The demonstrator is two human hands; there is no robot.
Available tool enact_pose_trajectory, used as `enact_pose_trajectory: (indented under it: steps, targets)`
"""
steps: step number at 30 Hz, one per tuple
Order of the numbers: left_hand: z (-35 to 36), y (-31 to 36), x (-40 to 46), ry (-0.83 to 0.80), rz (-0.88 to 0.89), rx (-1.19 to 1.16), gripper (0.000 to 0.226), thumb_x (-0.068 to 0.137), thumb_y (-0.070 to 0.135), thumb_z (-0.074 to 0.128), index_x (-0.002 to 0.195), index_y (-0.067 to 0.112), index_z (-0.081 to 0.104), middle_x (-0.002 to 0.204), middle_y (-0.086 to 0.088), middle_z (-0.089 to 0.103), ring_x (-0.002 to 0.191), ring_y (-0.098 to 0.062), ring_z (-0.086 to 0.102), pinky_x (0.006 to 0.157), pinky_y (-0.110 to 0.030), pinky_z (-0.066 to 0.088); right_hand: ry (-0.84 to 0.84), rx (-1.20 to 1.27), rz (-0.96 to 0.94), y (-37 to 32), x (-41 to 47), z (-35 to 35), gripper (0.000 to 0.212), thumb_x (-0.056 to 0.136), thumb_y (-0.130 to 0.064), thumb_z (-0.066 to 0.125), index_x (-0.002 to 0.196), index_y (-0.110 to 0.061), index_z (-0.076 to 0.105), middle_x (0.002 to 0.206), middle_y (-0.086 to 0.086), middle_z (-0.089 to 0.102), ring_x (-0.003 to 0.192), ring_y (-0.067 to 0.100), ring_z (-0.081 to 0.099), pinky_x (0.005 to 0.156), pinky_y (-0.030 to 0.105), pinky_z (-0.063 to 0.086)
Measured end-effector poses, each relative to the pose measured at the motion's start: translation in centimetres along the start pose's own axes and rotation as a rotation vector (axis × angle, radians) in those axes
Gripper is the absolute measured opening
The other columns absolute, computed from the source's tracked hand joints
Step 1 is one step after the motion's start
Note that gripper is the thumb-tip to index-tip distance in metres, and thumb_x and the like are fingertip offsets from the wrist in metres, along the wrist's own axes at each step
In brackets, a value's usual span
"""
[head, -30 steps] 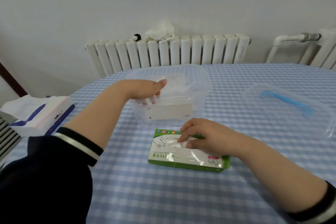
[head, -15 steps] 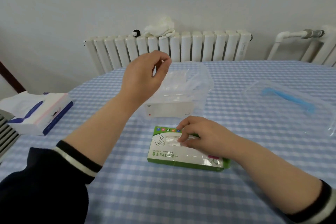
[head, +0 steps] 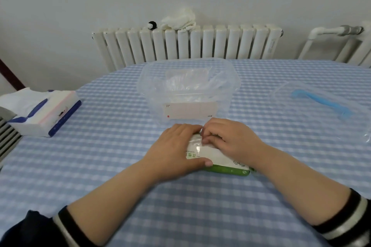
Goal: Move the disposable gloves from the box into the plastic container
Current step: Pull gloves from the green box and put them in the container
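Note:
The green and white glove box point(head: 218, 161) lies flat on the checked tablecloth in front of me. My left hand point(head: 176, 152) grips the box's left end, thumb along its near edge. My right hand point(head: 228, 138) has its fingers curled at the box's top opening, pinching a clear disposable glove point(head: 195, 142) there. Just behind the box stands the clear plastic container point(head: 226, 94), with several crumpled clear gloves point(head: 188, 82) lying inside it.
The container's clear lid with a blue handle point(head: 319, 102) lies at the right. A tissue pack point(head: 44, 112) sits at the left table edge. A white radiator point(head: 186, 44) with a white cloth on top runs along the wall behind the table point(head: 112, 166).
My left hand came out of the container, rose, then dropped onto the left end of the glove box. My right hand stayed at the box opening.

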State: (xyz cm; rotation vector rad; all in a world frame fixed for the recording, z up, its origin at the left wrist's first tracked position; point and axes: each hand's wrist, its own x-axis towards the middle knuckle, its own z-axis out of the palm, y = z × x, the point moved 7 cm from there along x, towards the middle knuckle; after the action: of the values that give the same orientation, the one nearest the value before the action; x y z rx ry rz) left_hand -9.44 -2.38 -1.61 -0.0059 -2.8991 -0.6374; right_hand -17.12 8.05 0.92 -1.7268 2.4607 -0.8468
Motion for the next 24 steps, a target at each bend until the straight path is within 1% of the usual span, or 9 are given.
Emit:
enact_pose_trajectory:
  steps: [3,7,9,11,12,14,16,19,24]
  targets:
    - [0.3,-0.1,-0.1,-0.027,-0.008,-0.043,0.085,0.071,0.081,0.051,0.143,0.038,0.036,0.137,0.022,0.045,0.128,0.0,0.035,0.109,-0.027,0.029,0.063,-0.027,0.016,-0.2,-0.1,-0.2,0.033,0.089,-0.051,0.039,0.083,-0.029,0.063,0.088,-0.017,0.061,0.082,0.001,0.055,0.064,0.028,0.049]
    - [0.0,-0.3,0.1,-0.037,-0.06,-0.111,0.084,0.072,0.07,0.067,0.144,0.04,0.035,0.138,0.024,0.044,0.126,0.003,0.035,0.107,-0.025,0.031,0.106,0.032,0.047,-0.6,-0.3,-0.2,0.024,0.092,-0.048,0.041,0.082,-0.032,0.055,0.084,-0.017,0.06,0.081,-0.001,0.052,0.064,0.017,0.04]
    - [-0.1,-0.3,0.2,-0.033,-0.062,-0.141,0.083,0.07,0.067,0.071,0.141,0.041,0.036,0.135,0.026,0.045,0.123,0.003,0.037,0.106,-0.025,0.034,0.102,0.112,0.097,-0.4,-0.3,-0.2,0.019,0.097,-0.042,0.046,0.083,-0.032,0.052,0.083,-0.015,0.062,0.081,0.0,0.054,0.067,0.019,0.041]
    - [-0.1,-0.4,0.1,-0.043,-0.082,-0.154,0.084,0.069,0.065,0.074,0.141,0.04,0.037,0.134,0.024,0.045,0.122,0.001,0.038,0.106,-0.028,0.035,0.09,0.262,0.172,0.0,0.0,-0.6,0.017,0.098,-0.041,0.05,0.087,-0.028,0.055,0.085,-0.013,0.067,0.082,0.004,0.059,0.074,0.029,0.048]
    - [0.0,-0.6,0.1,-0.044,-0.098,-0.16,0.084,0.069,0.064,0.074,0.141,0.04,0.038,0.135,0.022,0.045,0.123,0.0,0.038,0.106,-0.029,0.036,0.07,0.305,0.196,0.2,0.2,-0.8,0.019,0.093,-0.047,0.052,0.089,-0.029,0.057,0.088,-0.014,0.067,0.085,0.005,0.061,0.077,0.031,0.049]
    - [-0.1,-0.7,0.0,-0.037,-0.11,-0.172,0.085,0.068,0.064,0.075,0.141,0.039,0.038,0.137,0.021,0.045,0.124,-0.001,0.038,0.107,-0.03,0.036,-0.019,0.258,0.223,0.5,0.3,-0.8,0.036,0.077,-0.065,0.056,0.093,-0.033,0.061,0.095,-0.019,0.064,0.091,0.002,0.058,0.082,0.03,0.049]
    - [0.0,-0.6,0.1,-0.035,-0.112,-0.176,0.09,0.067,0.064,0.076,0.143,0.037,0.037,0.139,0.022,0.043,0.127,0.001,0.036,0.108,-0.027,0.033,-0.117,0.131,0.217,0.8,0.2,-0.1,0.04,0.07,-0.068,0.062,0.095,-0.036,0.063,0.1,-0.023,0.058,0.096,-0.002,0.052,0.086,0.028,0.047]
    - [0.2,-0.7,0.0,-0.043,-0.126,-0.177,0.094,0.066,0.064,0.077,0.145,0.036,0.033,0.141,0.023,0.04,0.127,0.003,0.032,0.107,-0.021,0.029,-0.074,0.152,0.175,0.6,0.1,0.4,0.017,0.082,-0.048,0.069,0.085,-0.031,0.068,0.1,-0.019,0.058,0.101,-0.002,0.05,0.09,0.028,0.044]
    - [0.2,-0.7,-0.1,-0.059,-0.14,-0.175,0.097,0.067,0.061,0.078,0.147,0.035,0.031,0.134,0.029,0.035,0.129,0.004,0.03,0.106,-0.018,0.026,0.045,0.198,0.117,-0.1,-0.1,0.1,0.015,0.089,-0.035,0.065,0.08,-0.024,0.069,0.085,-0.013,0.066,0.09,0.004,0.056,0.083,0.032,0.045]
